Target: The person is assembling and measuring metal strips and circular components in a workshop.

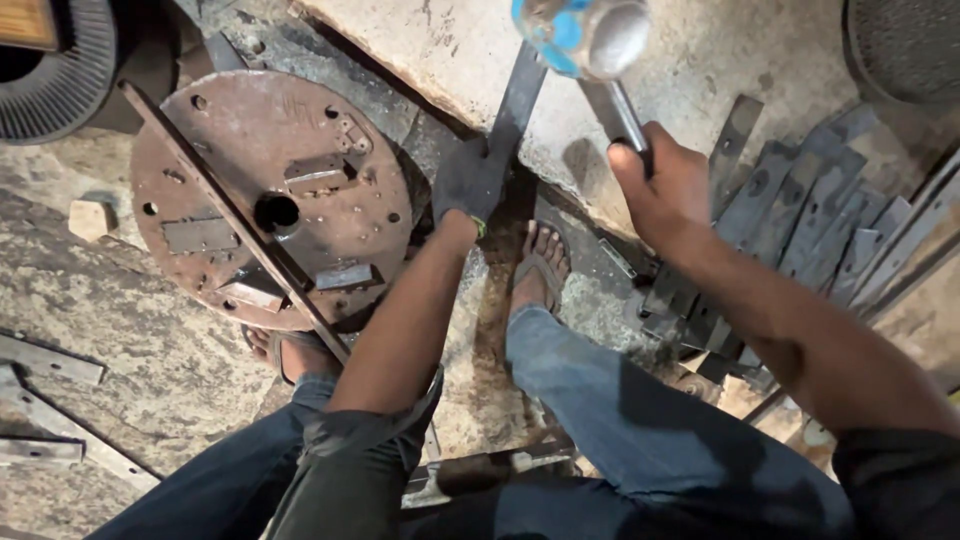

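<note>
**Flat steel strip held on a concrete block, hammer raised**

Head view: a dark flat metal strip [515, 100] is seen lying at a slant on the edge of a pale concrete block [700, 60], its far end reaching up toward the top of the picture. The near end of the strip is gripped by the left hand [468, 183], which is covered by a dark work glove; the fingers are closed around the strip, just where the block meets the floor. The bare right hand [662, 185] is held to the right of it, its fingers wrapped tightly round the metal handle of a hammer [590, 38]. The hammer's head, shiny grey with a blue band, is seen raised at the top of the picture, above the far part of the strip and apart from it.

To the left, a rusty round metal plate [270, 195] with holes and small welded blocks is laid on the rough floor [120, 330], and a long thin bar [235, 220] is crossed over it at a slant. To the right, near the right hand, a heap of short dark metal pieces [810, 215] is piled against the block. Two feet in sandals are planted on the floor between the plate and the heap, and legs in blue jeans [640, 410] fill the near part of the picture. More flat strips are seen lying on the floor at the near left.
</note>
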